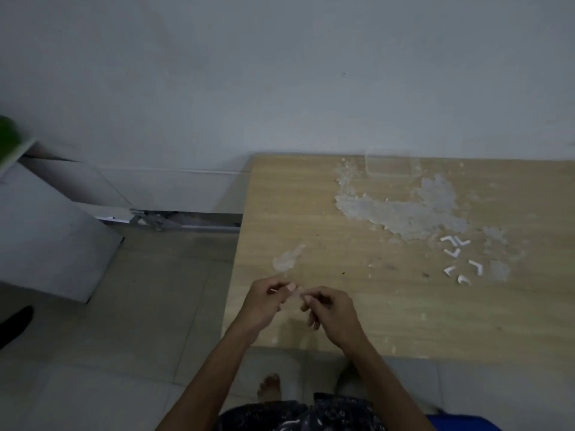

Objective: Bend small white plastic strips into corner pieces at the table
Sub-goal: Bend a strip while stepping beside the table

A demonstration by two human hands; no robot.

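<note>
A white plastic strip (297, 293), small and blurred, spans the gap between the two sets of fingertips, above the near left corner of the wooden table (435, 321). The left hand (264, 303) pinches one end between thumb and curled fingers; the right hand (333, 309) pinches the other end in the same way, remaining fingers folded under the palm. Whether the strip is straight or bent cannot be told. Just beyond the fingertips lies a pale smear (287, 259) on the tabletop. Well to the right of the fingers, bent corner pieces (459, 259) lie in a loose cluster. Farther beyond them spreads a whitish crusted patch (404, 209), with a clear container (392, 164) at the far edge. Below the hands, a bare foot (269, 387) rests on the tiled floor (124, 337)
</note>
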